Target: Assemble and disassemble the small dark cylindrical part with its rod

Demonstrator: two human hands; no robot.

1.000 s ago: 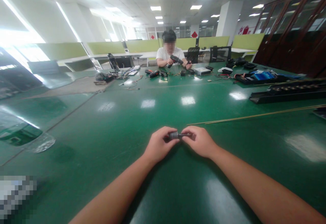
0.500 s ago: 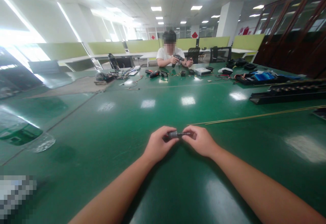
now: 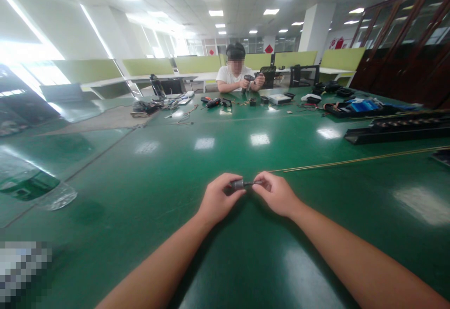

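A small grey metal cylinder (image 3: pixel 238 184) with a thin dark shaft (image 3: pixel 250 183) at its right end is held level just above the green table (image 3: pixel 225 159); its exact kind is too small to make out. My left hand (image 3: pixel 218 199) pinches the cylinder between thumb and fingers. The far end of the shaft disappears into the closed fingertips of my right hand (image 3: pixel 277 193). Part of the cylinder is hidden behind my left fingers.
Across the table a co-worker (image 3: pixel 235 77) handles a power drill (image 3: pixel 247 83). Thin brass-coloured rods (image 3: pixel 337 162) and black metal channels (image 3: pixel 393 131) lie to the right. A large clear plastic bottle (image 3: pixel 59 196) lies at the left. Tools and parts line the far side.
My hands keep nearly the same grip on the cylinder and shaft, with only a slight shift of the right fingers. Across the table, the co-worker has tipped the head down and moved the drill.
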